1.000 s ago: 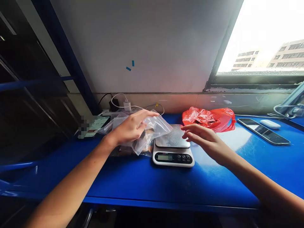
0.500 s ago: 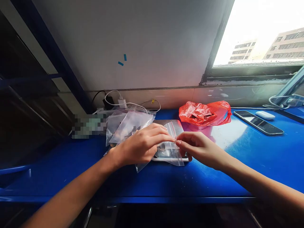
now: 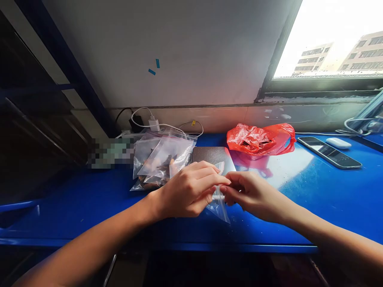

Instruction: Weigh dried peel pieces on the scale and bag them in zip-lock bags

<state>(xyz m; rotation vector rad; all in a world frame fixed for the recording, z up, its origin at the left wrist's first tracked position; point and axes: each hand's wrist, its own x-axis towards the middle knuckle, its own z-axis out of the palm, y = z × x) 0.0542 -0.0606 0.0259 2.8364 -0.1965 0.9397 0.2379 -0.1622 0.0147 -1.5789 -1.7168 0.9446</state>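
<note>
A clear zip-lock bag (image 3: 220, 210) hangs between my two hands, over the front of a flat metal-topped device (image 3: 211, 154) that looks like a kitchen scale. My left hand (image 3: 191, 190) is closed on the bag from the left, and most of the bag is hidden behind it. Thumb and fingers of my right hand (image 3: 254, 195) pinch the bag's zip edge, touching my left fingertips. Just left of the device, several filled zip-lock bags (image 3: 163, 159) lie in an overlapping pile, with dark brown and tan pieces inside.
Behind the device to the right sits a crumpled red plastic bag (image 3: 260, 139). A smartphone (image 3: 330, 152) and a white earbud case (image 3: 338, 143) lie at the right of the blue table (image 3: 98, 211). A white charger (image 3: 154, 124) with cables stands against the wall.
Both hands have come slightly nearer to me and down with the zip-lock bag, uncovering more of the metal-topped device and the pile. My left hand has shifted right along the bag.
</note>
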